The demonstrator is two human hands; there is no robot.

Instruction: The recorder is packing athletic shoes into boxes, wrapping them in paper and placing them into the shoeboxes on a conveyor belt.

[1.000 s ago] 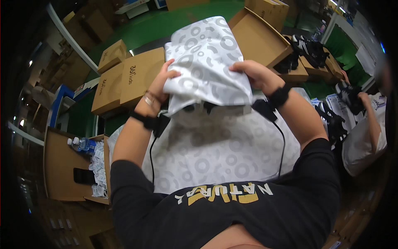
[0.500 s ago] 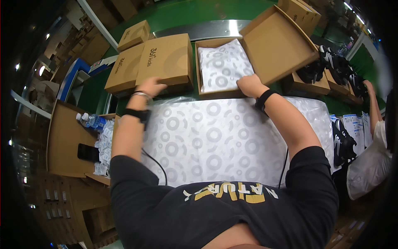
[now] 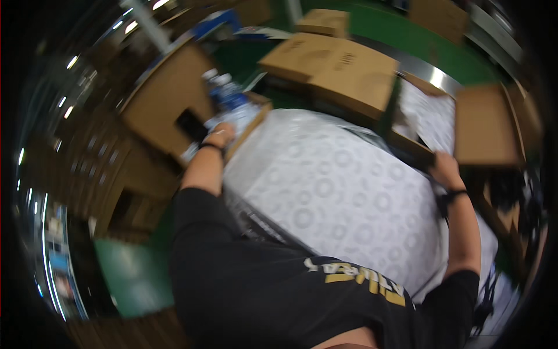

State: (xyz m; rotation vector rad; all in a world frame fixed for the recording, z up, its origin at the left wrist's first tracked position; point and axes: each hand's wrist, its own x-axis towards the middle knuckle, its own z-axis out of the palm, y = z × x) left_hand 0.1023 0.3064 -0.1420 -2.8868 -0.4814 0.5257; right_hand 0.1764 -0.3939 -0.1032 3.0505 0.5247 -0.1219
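Note:
My left hand (image 3: 221,135) reaches into a carton (image 3: 251,129) of small white packets (image 3: 237,116) on the left. Blur hides what its fingers do. At the near edge of an open shoebox (image 3: 411,150), my right hand (image 3: 445,168) is closed on a corner of patterned wrapping paper (image 3: 429,113). The paper covers most of the box, with a dark gap at its near left. Between my arms lies a large stack of white sheets (image 3: 331,186) with grey ring prints. The shoebox lid (image 3: 487,125) stands open to the right.
Closed brown shoeboxes (image 3: 354,72) stand beyond the sheets. Water bottles (image 3: 228,92) and a black phone (image 3: 192,125) are at the packet carton, beside its raised flap (image 3: 168,96). Black shoes (image 3: 507,189), blurred, sit at the right.
My view has swung to the left. My left hand has moved from beside the closed shoeboxes to the packet carton. The right hand stays at the open shoebox, where the paper now looks partly lifted.

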